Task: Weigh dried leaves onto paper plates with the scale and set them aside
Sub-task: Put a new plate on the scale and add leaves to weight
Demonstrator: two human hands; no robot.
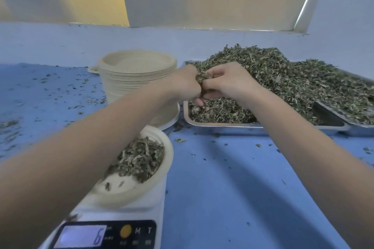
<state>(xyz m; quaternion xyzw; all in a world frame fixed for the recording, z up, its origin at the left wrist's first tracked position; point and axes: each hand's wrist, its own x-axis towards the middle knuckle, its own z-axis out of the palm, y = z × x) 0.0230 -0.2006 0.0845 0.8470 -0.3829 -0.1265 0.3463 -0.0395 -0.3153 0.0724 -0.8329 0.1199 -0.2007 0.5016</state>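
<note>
At the near edge of the blue table [222, 188], the scale [113, 226] holds a paper plate [162, 170] of dried leaves [139, 157]. Farther back, the left hand [182, 85] and right hand [226, 81] pinch leaves together over the metal tray [222, 127]. A plate stack [137, 75] stands by the pale wall [60, 42].

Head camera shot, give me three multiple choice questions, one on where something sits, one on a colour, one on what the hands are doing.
1. Where is the filled paper plate?
A on the scale
B in the metal tray
C on the plate stack

2. What colour is the table cover?
A green
B blue
C red

3. What are the left hand and right hand doing?
A resting flat
B pressing scale buttons
C gripping dried leaves together over the tray

Answers: A, the plate rests on the scale platform; B, the cover is blue; C, both hands' fingers curl round a clump.
</note>
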